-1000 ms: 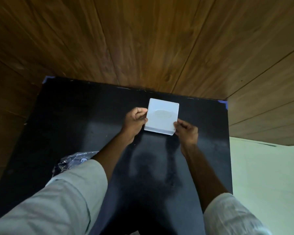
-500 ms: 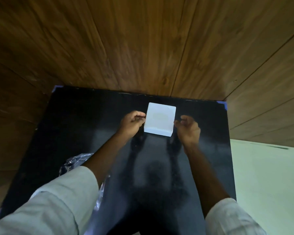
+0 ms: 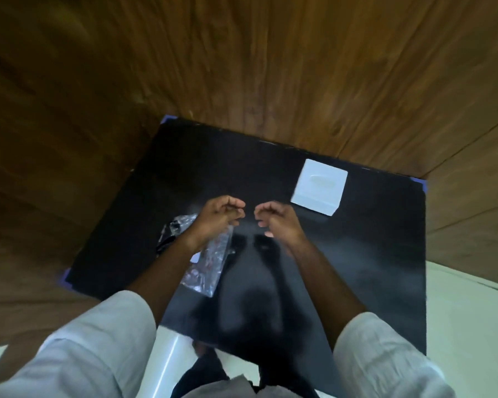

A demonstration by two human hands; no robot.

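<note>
White box (image 3: 319,186) on the black worktop (image 3: 371,254), 1 o'clock of right hand (image 3: 279,221): likely light, stiff, smooth; pinch opposite side walls. Left hand (image 3: 217,218) and right loosely curled, grip empty.

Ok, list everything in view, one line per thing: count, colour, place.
wood-panelled wall: one, brown, background.
glossy black tabletop: one, black, against that wall.
blue tape corners: three, blue, tabletop's corners.
square white box: one, white, far right of the tabletop, untouched.
crinkled clear plastic wrapper: one, transparent, tabletop's left side, nearer than the box.
left hand: one, loosely curled, empty, above the wrapper.
right hand: one, loosely curled, empty, beside the left.
pale sleeves: two, light grey, bottom corners.
</note>
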